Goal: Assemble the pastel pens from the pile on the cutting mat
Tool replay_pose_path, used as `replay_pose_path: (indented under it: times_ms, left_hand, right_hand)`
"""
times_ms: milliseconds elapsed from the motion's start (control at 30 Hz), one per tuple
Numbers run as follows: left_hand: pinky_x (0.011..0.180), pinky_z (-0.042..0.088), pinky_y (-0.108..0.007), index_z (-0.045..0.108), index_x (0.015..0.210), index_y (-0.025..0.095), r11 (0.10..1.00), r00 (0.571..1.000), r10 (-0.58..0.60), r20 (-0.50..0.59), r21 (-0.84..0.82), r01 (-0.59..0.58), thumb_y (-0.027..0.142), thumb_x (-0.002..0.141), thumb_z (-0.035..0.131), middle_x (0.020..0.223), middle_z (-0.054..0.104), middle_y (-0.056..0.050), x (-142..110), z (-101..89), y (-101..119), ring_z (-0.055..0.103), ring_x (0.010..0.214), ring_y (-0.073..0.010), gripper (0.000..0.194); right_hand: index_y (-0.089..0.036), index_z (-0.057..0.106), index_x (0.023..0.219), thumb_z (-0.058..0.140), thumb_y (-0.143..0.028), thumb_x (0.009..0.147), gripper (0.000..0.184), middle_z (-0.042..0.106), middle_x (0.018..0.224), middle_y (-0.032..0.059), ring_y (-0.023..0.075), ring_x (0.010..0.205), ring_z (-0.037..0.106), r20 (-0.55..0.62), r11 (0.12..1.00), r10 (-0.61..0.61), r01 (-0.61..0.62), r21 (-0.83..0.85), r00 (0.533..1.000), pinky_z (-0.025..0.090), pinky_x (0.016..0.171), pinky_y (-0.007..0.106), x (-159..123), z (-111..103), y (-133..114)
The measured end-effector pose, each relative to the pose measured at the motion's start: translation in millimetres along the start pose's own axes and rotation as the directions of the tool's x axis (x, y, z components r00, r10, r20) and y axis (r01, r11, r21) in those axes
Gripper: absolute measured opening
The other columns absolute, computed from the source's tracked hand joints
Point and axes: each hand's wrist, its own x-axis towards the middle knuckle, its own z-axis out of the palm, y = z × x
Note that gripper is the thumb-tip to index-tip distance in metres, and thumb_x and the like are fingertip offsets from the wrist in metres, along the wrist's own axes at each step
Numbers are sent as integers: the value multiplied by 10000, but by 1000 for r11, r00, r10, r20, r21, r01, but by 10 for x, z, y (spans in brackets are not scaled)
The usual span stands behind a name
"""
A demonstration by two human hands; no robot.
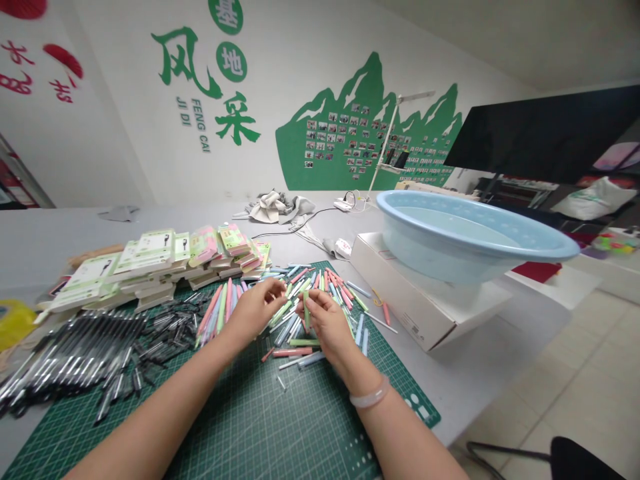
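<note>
My right hand [327, 323] pinches a light green pen barrel [307, 312] upright between thumb and fingers, above a loose heap of pen parts. Close by on the left is my left hand [254, 308], its fingers curled toward the thumb; whatever they may hold is too small to make out. Under both hands lie pink, blue and green barrels and thin white rods, among them a red barrel [293, 352] nearest me. A row of coloured barrels [220, 310] lies beside my left wrist. All this rests on a green cutting mat [260, 427].
Black-and-clear pens [75, 353] and small black pen parts [167, 327] lie at left, before stacked cardboard packs [150, 257]. A blue basin [430, 250] sits on a white box [420, 307] at right. Cloths [275, 207] and a phone stand [387, 147] are behind.
</note>
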Motion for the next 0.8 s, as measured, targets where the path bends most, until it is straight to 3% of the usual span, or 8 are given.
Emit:
replay_pose_path:
  times_ms: [67, 133, 233, 367, 467, 567, 667, 800]
  left_hand:
    - [724, 427, -297, 648, 752, 201, 952, 993, -21, 119, 307, -17, 203, 741, 579, 828, 626, -49, -18, 26, -93, 576, 832, -205, 70]
    - [723, 428, -299, 646, 711, 201, 865, 977, -91, 191, 502, -18, 187, 730, 572, 867, 615, -67, -49, 92, -150, 572, 886, -222, 78]
    - [707, 435, -298, 656, 770, 194, 774, 964, -177, 200, 633, 11, 189, 760, 524, 944, 609, -97, -87, 207, -163, 579, 912, -229, 133]
    - [674, 428, -299, 644, 775, 168, 741, 966, -211, 150, 669, 58, 172, 751, 498, 960, 618, -129, -86, 214, -117, 592, 893, -243, 148]
    - [607, 395, -283, 614, 786, 183, 750, 975, -206, 81, 653, 104, 213, 751, 493, 879, 644, -100, -56, 56, -51, 604, 811, -234, 129]
    - [559, 353, -258, 599, 793, 211, 823, 979, -184, 86, 559, 105, 251, 745, 509, 723, 648, -33, -21, -163, 60, 593, 671, -194, 110]
    - [566, 366, -238, 616, 789, 222, 941, 987, -81, 138, 336, 31, 283, 745, 529, 693, 653, 7, 5, -359, 188, 587, 643, -163, 115]
    - [623, 427, -246, 643, 839, 194, 999, 998, -48, 49, 13, 48, 384, 785, 525, 747, 672, -10, 16, -526, 295, 607, 672, -164, 230]
  right_hand:
    - [-183, 642, 907, 656, -352, 756, 227, 635, 743, 25, 122, 610, 536, -59, 1000, -24, 24, 1, 998, 386, 500, 217, 26, -37, -11]
    - [-178, 649, 896, 664, -335, 750, 215, 638, 742, 24, 119, 623, 538, -105, 998, -56, 58, 11, 993, 396, 524, 219, 52, -72, -23]
    - [-172, 654, 894, 654, -303, 759, 188, 639, 744, 22, 116, 649, 546, -132, 996, -79, 83, 28, 988, 415, 584, 228, 84, -122, -35]
    - [-170, 652, 905, 648, -305, 759, 198, 629, 711, 15, 113, 617, 541, -156, 998, -59, 58, -9, 986, 421, 592, 240, 109, -177, -42]
    - [-168, 650, 867, 657, -295, 741, 179, 625, 710, 13, 119, 629, 552, -153, 999, -38, 34, -26, 987, 432, 609, 248, 114, -191, -40]
    - [-176, 650, 848, 663, -286, 729, 163, 634, 755, 15, 129, 673, 567, -112, 997, -47, 40, -63, 993, 442, 629, 254, 116, -185, -23]
    - [-187, 653, 846, 670, -278, 717, 159, 639, 783, 7, 131, 707, 584, -100, 990, -75, 62, -127, 992, 452, 682, 265, 122, -178, -3]
    - [-194, 655, 838, 669, -274, 714, 148, 637, 803, 0, 148, 768, 611, -101, 983, -74, 56, -173, 992, 455, 740, 281, 118, -171, 7]
